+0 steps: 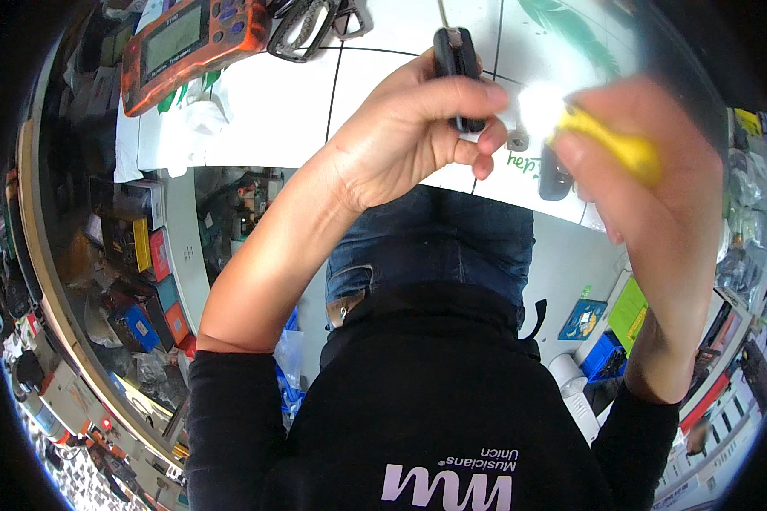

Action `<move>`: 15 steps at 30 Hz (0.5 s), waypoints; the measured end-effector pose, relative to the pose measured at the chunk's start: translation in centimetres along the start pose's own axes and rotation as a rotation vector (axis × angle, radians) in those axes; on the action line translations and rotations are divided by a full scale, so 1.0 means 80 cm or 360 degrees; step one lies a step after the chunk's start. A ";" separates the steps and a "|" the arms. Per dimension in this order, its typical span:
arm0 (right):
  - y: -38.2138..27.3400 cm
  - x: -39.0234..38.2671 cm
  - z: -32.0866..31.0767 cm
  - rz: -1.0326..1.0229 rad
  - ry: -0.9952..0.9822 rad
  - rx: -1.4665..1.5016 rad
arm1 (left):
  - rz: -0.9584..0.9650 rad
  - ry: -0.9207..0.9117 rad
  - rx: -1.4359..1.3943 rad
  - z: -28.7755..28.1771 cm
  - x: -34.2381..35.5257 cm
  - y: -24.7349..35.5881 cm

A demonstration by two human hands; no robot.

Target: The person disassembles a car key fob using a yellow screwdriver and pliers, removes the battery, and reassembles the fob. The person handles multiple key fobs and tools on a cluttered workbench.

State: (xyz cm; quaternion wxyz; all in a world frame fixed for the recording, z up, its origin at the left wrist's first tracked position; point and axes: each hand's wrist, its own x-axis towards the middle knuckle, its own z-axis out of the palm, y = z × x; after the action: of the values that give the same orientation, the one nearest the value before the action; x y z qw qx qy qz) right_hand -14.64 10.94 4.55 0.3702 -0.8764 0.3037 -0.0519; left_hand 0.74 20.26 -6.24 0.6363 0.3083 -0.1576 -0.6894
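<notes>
My left hand [418, 123] grips a black flip car key [458, 77] upright between thumb and fingers. The key's thin metal blade [442, 14] points away from me, past the far edge of the picture. To the right, my right hand [665, 157] is closed around a yellow handle [615, 146], likely a screwdriver's. That hand is smeared by motion, and a bright glare hides the tool's tip. On the table below the glare lie a dark key fob shell [556, 176], partly behind my right hand, and a small grey piece [517, 139].
An orange handheld device with a screen [175, 49] lies at the far left of the white table [256, 115]. Beside it are black looped items [305, 32]. Crumpled clear plastic [198, 128] sits near the left edge. Shelves with small boxes [136, 324] stand below on the left.
</notes>
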 end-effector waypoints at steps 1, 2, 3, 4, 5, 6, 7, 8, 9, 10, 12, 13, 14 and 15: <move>0.003 -0.004 0.003 -0.0023 0.0004 0.0122 | 0.0009 -0.0038 -0.0088 0.000 0.001 0.000; 0.004 -0.007 0.007 -0.0013 0.0005 0.0179 | 0.0019 -0.0077 -0.0176 0.001 0.002 -0.001; 0.005 -0.010 0.010 -0.0007 0.0007 0.0235 | 0.0029 -0.0116 -0.0264 0.002 0.003 -0.002; 0.006 -0.012 0.014 -0.0005 0.0006 0.0292 | 0.0046 -0.0151 -0.0316 0.001 0.005 -0.004; 0.004 -0.015 0.018 0.0055 0.0008 0.0341 | 0.0064 -0.0187 -0.0367 0.000 0.006 -0.006; 0.003 -0.015 0.020 0.0061 0.0012 0.0353 | 0.0081 -0.0223 -0.0418 0.000 0.007 -0.008; 0.003 -0.016 0.021 0.0063 0.0021 0.0361 | 0.0109 -0.0149 -0.0573 0.005 0.008 -0.008; 0.002 -0.017 0.022 0.0068 0.0028 0.0370 | 0.0041 -0.0061 -0.0651 0.010 0.005 -0.005; 0.002 -0.019 0.023 0.0073 0.0037 0.0338 | -0.0028 0.0027 -0.0729 0.016 0.001 0.000; 0.001 -0.020 0.022 0.0074 0.0044 0.0308 | -0.0094 0.0117 -0.0803 0.018 -0.002 0.005; -0.002 -0.020 0.021 0.0057 0.0061 0.0264 | -0.0110 -0.0185 -0.0887 -0.005 0.007 -0.001; -0.002 -0.021 0.021 0.0047 0.0069 0.0253 | -0.0103 -0.0117 -0.0884 0.002 0.004 -0.001; -0.002 -0.021 0.021 0.0038 0.0076 0.0242 | -0.0096 -0.0050 -0.0881 0.006 0.003 -0.001; -0.002 -0.020 0.022 0.0022 0.0075 0.0247 | -0.0028 -0.0173 -0.0818 -0.002 0.008 -0.005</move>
State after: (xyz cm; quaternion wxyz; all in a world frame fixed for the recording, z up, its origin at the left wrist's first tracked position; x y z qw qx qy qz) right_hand -15.33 12.97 3.60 0.4301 -0.8414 0.3135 -0.0935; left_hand 0.51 19.76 -6.74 0.6783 0.1006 -0.0086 -0.7278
